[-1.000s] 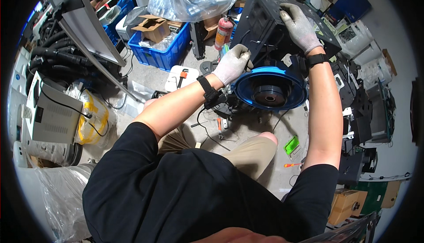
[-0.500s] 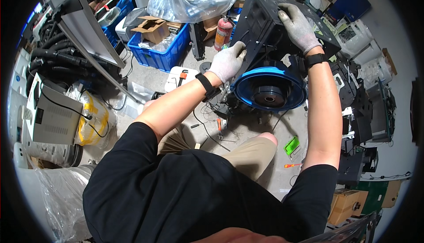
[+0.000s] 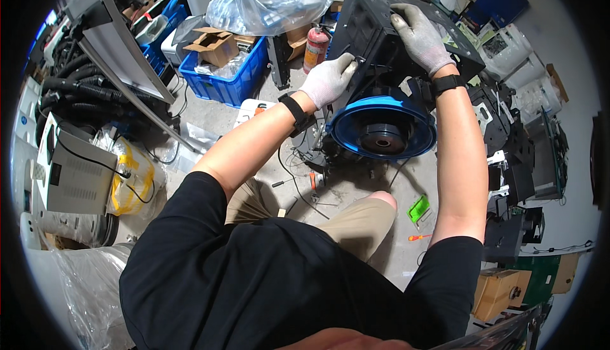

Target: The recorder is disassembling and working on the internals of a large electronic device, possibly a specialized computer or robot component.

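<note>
In front of me stands a black box-shaped metal housing (image 3: 365, 27), with a blue-rimmed black wheel (image 3: 383, 130) low on its near side. At the housing's near left edge is my left hand (image 3: 328, 82), in a light glove. Its fingers are closed at the tips beside a small dark part; what they pinch is too small to name. My right hand (image 3: 422, 40), gloved too, curls over the top edge of the housing and grips it. Part of its fingers is hidden from view.
On the floor lie a green case (image 3: 418, 209), an orange screwdriver (image 3: 419, 238) and loose cables. A blue crate (image 3: 222, 80) holding a cardboard box and a red fire extinguisher (image 3: 316, 50) stand at the far left. Black parts (image 3: 508, 127) crowd the right side.
My left hand has shifted slightly up along the housing's edge, and its fingertips have drawn closer together. My right hand keeps its hold on the top edge. The whole view has shifted slightly.
</note>
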Available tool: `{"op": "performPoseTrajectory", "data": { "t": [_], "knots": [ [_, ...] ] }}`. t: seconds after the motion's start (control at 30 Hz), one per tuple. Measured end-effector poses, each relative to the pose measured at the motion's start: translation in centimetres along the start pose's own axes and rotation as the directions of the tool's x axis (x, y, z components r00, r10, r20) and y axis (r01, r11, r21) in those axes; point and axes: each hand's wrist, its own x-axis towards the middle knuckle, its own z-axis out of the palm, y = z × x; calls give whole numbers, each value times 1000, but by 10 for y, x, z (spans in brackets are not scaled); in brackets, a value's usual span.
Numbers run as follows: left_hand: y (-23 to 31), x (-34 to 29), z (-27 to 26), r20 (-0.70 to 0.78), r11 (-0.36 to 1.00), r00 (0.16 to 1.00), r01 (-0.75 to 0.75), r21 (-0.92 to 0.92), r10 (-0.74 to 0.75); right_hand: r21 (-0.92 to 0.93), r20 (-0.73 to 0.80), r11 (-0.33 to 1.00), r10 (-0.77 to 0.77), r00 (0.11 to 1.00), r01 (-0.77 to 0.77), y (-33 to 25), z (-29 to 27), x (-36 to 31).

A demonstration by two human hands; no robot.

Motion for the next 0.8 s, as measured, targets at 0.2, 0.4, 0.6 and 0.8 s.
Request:
{"op": "performPoseTrajectory", "data": {
  "t": [0.2, 0.4, 0.6, 0.8],
  "knots": [
    [2, 7, 3, -56, 890, 994, 58, -453, -94, -29, -9, 1000, 7, 1000, -7, 2, 1, -1],
    [-12, 0, 8, -101, 927, 990, 52, -372, -96, -35, -19, 999, -10, 1000, 9, 7, 3, 0],
    [-9, 4, 16, -194, 939, 980, -23, -343, -47, -21, -12, 1000, 0, 1000, 0, 8, 4, 1],
    [-2, 7, 16, -238, 921, 970, -42, -387, -55, -28, -8, 1000, 15, 1000, -15, 9, 5, 1]
  ]
}}
